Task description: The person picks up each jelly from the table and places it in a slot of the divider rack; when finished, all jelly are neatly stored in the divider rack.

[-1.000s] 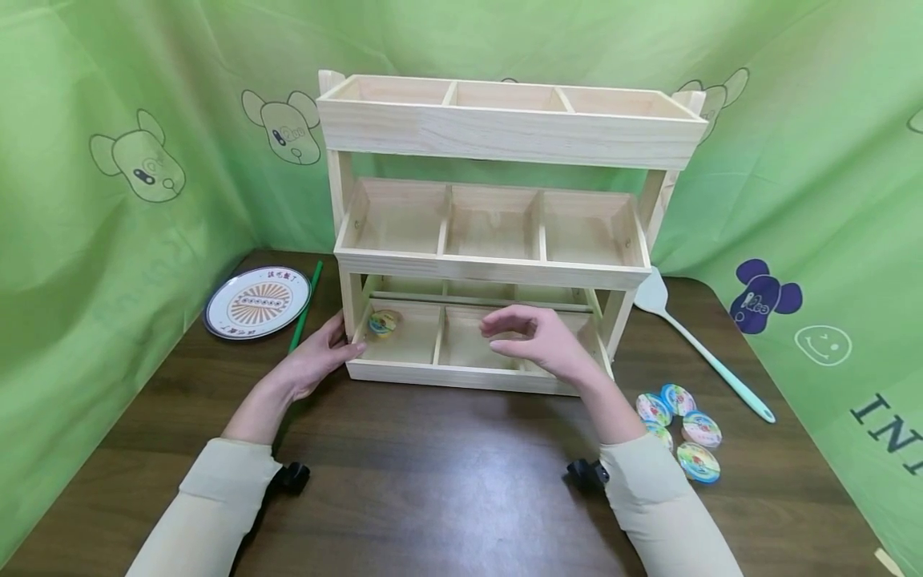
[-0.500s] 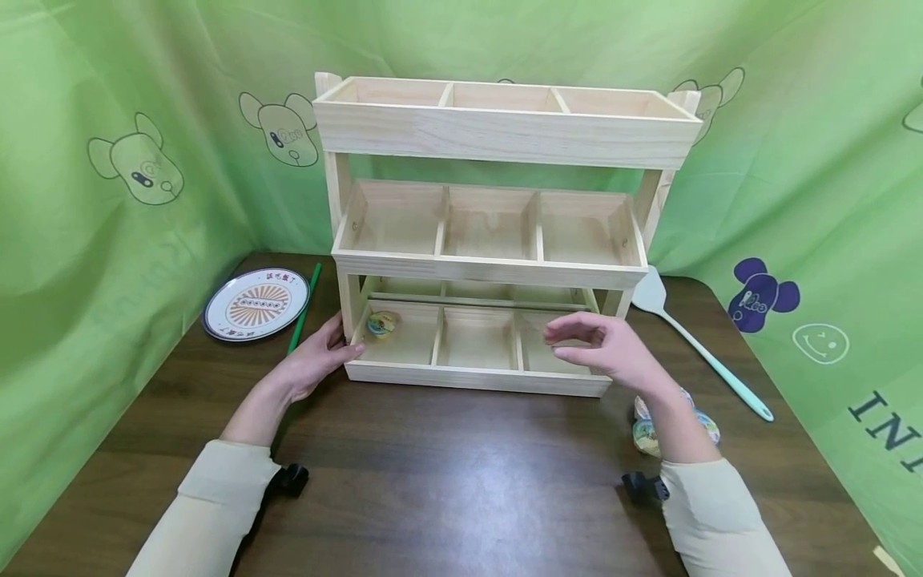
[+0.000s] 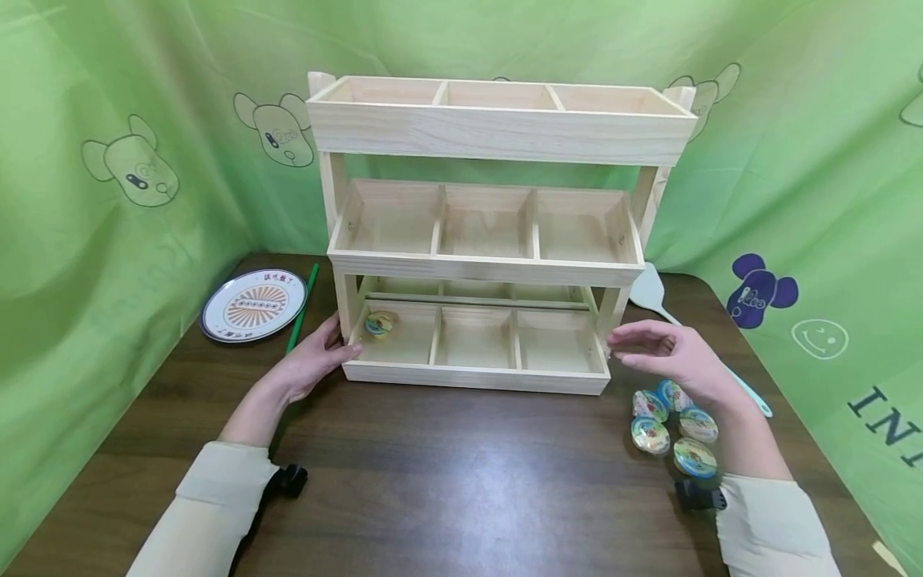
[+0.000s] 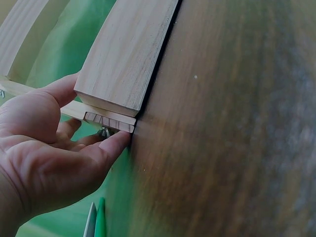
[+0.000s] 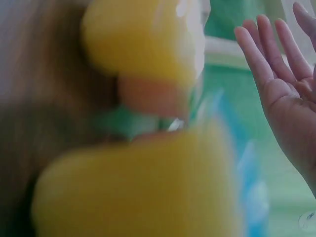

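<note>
A pale wooden three-tier rack [image 3: 497, 132] stands on the table, each tier split into compartments. One small jelly cup [image 3: 379, 323] sits in the bottom tier's left compartment. My left hand [image 3: 312, 365] grips the rack's lower left corner; in the left wrist view the thumb lies against the tray end and the fingers reach round the side board [image 4: 111, 122]. To the right of the rack, my right hand [image 3: 674, 353] is held over the table, fingers loosely bent and nothing in them. Several jelly cups [image 3: 650, 435] with printed lids lie just below it, yellow-bodied in the right wrist view.
At the left lies a round white plate [image 3: 254, 304] with a green stick [image 3: 301, 308] beside it. A pale spatula [image 3: 647, 290] lies right of the rack, its handle partly behind my right forearm. Green printed cloth [image 3: 815, 184] surrounds the dark table [image 3: 447, 473].
My right hand has moved right, from in front of the bottom tier to beside the rack near the loose jelly cups. The left hand keeps its grip on the corner.
</note>
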Available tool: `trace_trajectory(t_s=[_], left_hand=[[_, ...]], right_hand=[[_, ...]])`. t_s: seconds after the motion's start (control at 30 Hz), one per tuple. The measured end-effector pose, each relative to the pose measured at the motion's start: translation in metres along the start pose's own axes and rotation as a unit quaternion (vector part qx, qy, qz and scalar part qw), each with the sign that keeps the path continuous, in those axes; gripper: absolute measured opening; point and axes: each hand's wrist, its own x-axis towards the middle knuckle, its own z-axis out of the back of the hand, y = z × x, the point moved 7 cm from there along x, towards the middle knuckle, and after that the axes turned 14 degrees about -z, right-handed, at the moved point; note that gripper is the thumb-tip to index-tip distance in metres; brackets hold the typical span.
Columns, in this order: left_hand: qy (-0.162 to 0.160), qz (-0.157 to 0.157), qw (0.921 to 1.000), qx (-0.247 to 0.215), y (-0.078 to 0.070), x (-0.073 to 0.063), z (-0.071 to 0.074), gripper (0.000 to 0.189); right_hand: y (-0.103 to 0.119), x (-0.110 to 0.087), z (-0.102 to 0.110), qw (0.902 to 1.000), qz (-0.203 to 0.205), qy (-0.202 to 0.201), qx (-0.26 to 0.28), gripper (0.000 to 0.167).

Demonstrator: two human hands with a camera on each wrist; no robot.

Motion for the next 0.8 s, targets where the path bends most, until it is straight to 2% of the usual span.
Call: trace_trajectory(t_s=[0.23, 0.4, 0.63, 0.8], left_hand=[[0.0, 0.005, 1.0, 0.007, 0.001, -0.001, 0.001, 0.087], [0.0, 0.003, 1.0, 0.006, 0.0, -0.001, 0.0, 0.086], [-0.004, -0.006, 0.9998, -0.017, -0.001, 0.001, -0.002, 0.086], [-0.002, -0.003, 0.9999, -0.015, 0.0, 0.001, -0.001, 0.087]], right_hand=[[-0.014, -0.01, 0.018, 1.0, 0.006, 0.0, 0.007, 0.034], [-0.022, -0.02, 0.03, 0.9997, 0.016, 0.0, -0.02, 0.037], [-0.042, -0.036, 0.041, 0.9987, 0.004, 0.051, -0.003, 0.043], [-0.055, -0.043, 0.05, 0.999, -0.019, 0.036, -0.017, 0.044]])
